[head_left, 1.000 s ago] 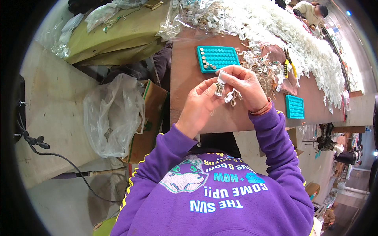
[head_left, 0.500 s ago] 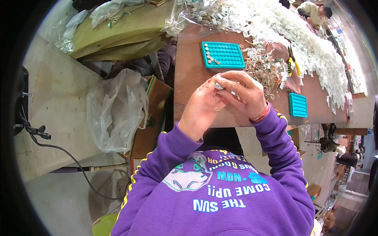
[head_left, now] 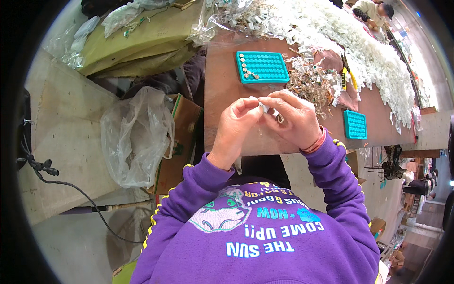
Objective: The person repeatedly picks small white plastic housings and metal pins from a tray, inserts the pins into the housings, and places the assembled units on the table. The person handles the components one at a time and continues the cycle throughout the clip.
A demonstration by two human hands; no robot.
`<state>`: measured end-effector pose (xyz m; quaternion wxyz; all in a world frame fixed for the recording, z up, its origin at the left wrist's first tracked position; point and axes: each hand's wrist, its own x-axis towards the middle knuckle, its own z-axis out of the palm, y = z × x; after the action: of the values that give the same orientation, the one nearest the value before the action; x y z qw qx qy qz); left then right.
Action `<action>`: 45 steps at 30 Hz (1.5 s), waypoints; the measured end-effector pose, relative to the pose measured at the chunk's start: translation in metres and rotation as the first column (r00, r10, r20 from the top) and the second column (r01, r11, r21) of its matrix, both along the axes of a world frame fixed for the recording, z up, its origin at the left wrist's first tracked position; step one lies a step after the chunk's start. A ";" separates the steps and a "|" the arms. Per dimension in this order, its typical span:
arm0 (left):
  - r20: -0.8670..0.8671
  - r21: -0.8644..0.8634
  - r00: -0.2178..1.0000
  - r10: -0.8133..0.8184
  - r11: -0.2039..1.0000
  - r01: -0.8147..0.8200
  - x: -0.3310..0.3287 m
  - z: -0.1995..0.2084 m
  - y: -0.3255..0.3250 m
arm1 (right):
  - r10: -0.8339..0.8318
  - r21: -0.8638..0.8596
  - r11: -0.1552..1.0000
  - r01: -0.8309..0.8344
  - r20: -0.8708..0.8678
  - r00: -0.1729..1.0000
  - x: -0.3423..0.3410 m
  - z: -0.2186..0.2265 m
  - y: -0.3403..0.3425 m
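My left hand pinches a small white tag between thumb and forefinger. The fingers of my right hand close on the same tag from the other side. A small gold-coloured loop shows at the fingers of my right hand; whether it is tied to the tag is hidden. Just beyond my hands lies a teal tray with rows of hollows, holding several small round pieces at its left side. A heap of tagged gold-coloured jewellery lies to the right of this tray.
Yellow-handled pliers lie by the heap. A second teal tray sits at the table's right. White tags cover the far side. At left stand a clear plastic bag and a cardboard box. Another person is far right.
My hands have come closer together, and the left fingers have closed on the white tag. The thin hanging thread and small piece below it no longer show. The view has shifted slightly.
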<state>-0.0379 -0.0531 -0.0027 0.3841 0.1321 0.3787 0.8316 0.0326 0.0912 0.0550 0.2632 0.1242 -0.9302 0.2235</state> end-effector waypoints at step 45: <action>0.201 0.288 0.970 0.134 0.939 -0.189 -0.002 -0.047 -0.005 | -0.488 0.734 0.664 0.140 0.283 0.826 -0.021 -0.039 0.044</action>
<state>-0.0399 -0.0586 -0.0493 0.3217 0.0832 0.2192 0.9174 0.0119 0.1355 0.0165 0.0069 -0.0117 -0.9864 -0.1639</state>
